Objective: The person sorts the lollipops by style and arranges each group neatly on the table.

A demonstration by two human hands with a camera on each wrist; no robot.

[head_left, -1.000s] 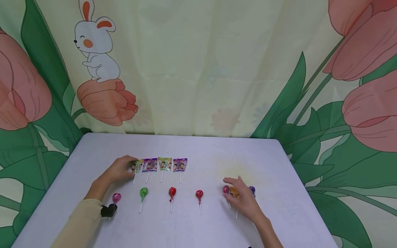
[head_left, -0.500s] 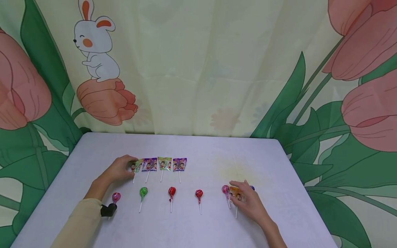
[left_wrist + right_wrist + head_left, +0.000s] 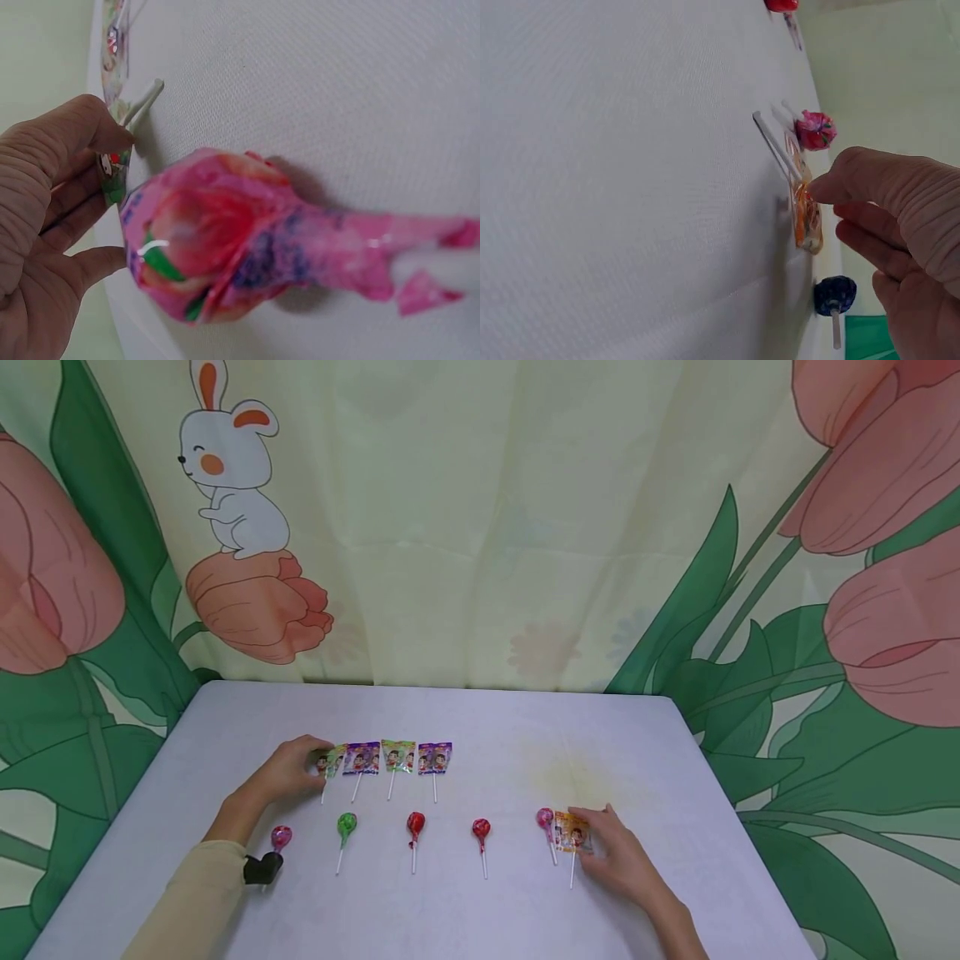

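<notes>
My left hand [image 3: 288,768] grips the left end of a green-wrapped flat lollipop [image 3: 335,761], the leftmost of a row at the back of the table; its white stick [image 3: 146,101] points out. My right hand [image 3: 621,857] is at the right end of an orange-wrapped flat lollipop [image 3: 568,832], thumb and index finger apart, the thumb tip appearing to meet the wrapper in the right wrist view. A pink ball lollipop [image 3: 545,817] lies just left of the orange one. Beyond my right hand, a dark blue lollipop [image 3: 835,295] shows in the right wrist view; the hand hides it from the head view.
The back row continues with purple [image 3: 362,758], green [image 3: 399,756] and purple [image 3: 435,758] packets. In front lie green [image 3: 347,824], red [image 3: 416,823] and another red [image 3: 482,829] ball lollipops. A pink ball lollipop [image 3: 281,837] sits by my left wrist. A patterned curtain [image 3: 465,527] hangs behind the table.
My right hand has slid to the right, from over the pink and orange lollipops to the orange one's right end, covering the blue one. My left hand and the lollipops look unmoved.
</notes>
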